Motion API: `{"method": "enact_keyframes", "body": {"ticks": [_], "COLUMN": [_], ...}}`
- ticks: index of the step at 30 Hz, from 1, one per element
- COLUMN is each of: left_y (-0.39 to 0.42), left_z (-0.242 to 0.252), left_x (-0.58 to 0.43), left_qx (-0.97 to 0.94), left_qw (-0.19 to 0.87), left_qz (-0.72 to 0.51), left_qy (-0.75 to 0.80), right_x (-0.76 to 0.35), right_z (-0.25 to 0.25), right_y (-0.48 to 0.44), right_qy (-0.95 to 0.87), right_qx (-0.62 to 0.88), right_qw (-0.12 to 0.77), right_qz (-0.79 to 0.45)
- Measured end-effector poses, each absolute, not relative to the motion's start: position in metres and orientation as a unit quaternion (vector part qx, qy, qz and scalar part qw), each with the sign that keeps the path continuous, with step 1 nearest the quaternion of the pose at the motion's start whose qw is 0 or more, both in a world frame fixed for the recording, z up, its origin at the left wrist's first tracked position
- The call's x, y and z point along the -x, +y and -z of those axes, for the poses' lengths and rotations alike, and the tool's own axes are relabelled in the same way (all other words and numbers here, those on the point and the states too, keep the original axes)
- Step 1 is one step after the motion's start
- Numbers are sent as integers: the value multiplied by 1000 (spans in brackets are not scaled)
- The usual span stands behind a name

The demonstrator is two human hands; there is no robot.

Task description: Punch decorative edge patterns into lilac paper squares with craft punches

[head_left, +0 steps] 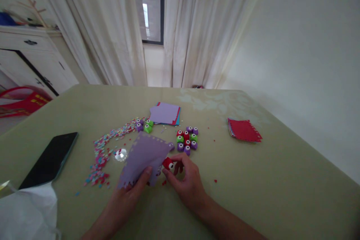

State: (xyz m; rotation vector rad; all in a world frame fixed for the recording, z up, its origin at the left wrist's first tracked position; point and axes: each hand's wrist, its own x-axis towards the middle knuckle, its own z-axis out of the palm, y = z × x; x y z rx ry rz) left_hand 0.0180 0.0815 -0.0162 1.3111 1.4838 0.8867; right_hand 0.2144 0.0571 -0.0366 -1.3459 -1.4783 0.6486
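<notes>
My left hand [134,187] grips the near edge of a purple paper sheet [146,153] whose borders carry punched notches. Between the thumb and fingers of my right hand [185,176] is a red craft punch [168,163], right at the sheet's right edge. Just beyond sits a cluster of small red, green and purple punches [187,139]. A lone purple punch [171,146] stands by the sheet's far right corner. Past the sheet's far edge is another group of purple and green punches [144,125].
Tiny coloured paper cutouts [101,153] curve along the left, near a clear round disc [120,154]. A phone [50,159] and white plastic bag [28,212] lie farther left. Stacked coloured paper [165,112] is at the back; red-topped notched sheets [244,130] lie right.
</notes>
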Motion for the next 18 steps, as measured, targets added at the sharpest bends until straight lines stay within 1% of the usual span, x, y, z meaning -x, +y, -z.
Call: {"method": "enact_keyframes", "body": {"ticks": [11,18], "left_y": [83,83], "left_z": [17,5], "left_x": [-12,-16], "left_qx": [-556,-544], "left_qw": [415,433], "left_qz": [-358,-368], "left_qy": [626,617], "right_x": [-212,-213], "right_z": [37,33], "right_y": [56,56], "right_qy": [-609,-600], "right_qx": [563,567], "right_qw": [486,489], "right_qz": [-276,-283]}}
